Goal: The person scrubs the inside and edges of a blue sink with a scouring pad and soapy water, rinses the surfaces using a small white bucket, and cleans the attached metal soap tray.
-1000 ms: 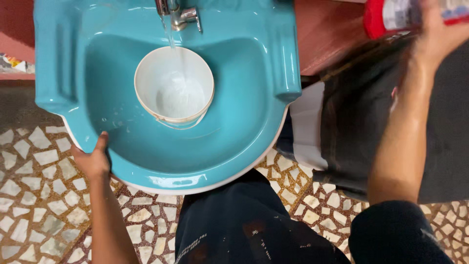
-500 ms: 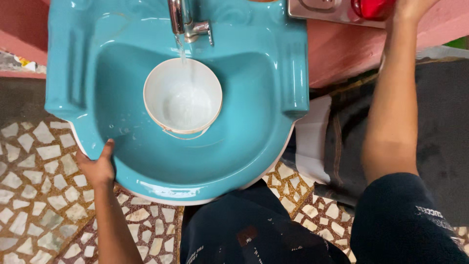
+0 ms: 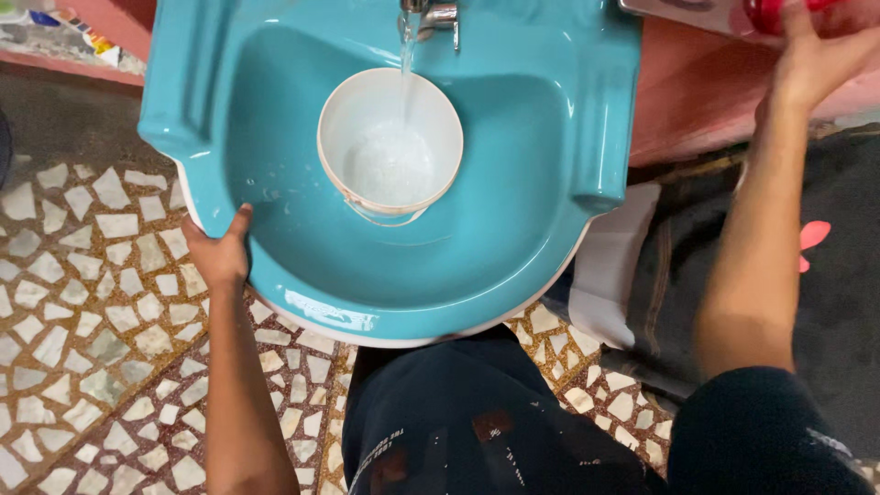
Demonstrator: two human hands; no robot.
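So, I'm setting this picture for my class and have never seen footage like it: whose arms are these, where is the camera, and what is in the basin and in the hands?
The camera sits on a person's head and looks straight down, so both bare arms are that person's own. Below is a blue sink over a mosaic floor. A white bucket stands in the sink under a running tap, and water is pouring into it. The left hand grips the sink's front rim. The right hand reaches up to a red and white container on the ledge; the picture's edge cuts it off, so whether it is gripped is unclear.
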